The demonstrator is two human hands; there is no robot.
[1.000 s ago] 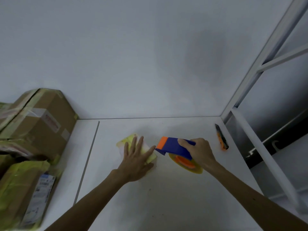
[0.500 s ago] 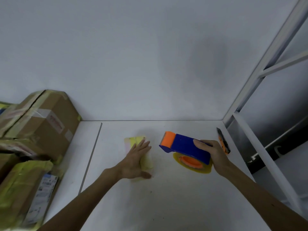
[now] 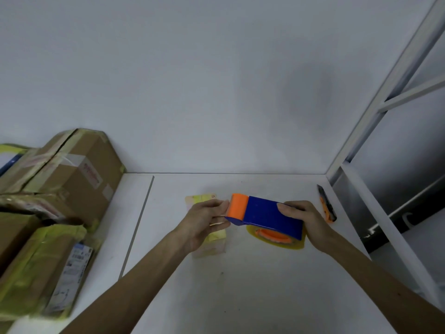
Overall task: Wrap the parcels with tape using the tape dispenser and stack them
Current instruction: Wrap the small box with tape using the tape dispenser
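Tabletop (image 3: 240, 297): right hand (image 3: 307, 224) holds dispenser (image 3: 267, 213), left (image 3: 204, 221) pinches tape (image 3: 218, 216)

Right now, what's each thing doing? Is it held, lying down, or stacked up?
tape dispenser, gripped by the right hand, orange front pointing left.
tape end, pinched by the left hand at the dispenser's orange front.
small yellow parcel, lying flat on the table, partly hidden by the left hand.
utility knife, lying untouched near the table's right edge; blade unclear.
cardboard boxes, taped and piled at the left.

Left hand (image 3: 202, 222) left the parcel (image 3: 215, 242), now pinches tape (image 3: 218, 216) at the dispenser (image 3: 269, 213).
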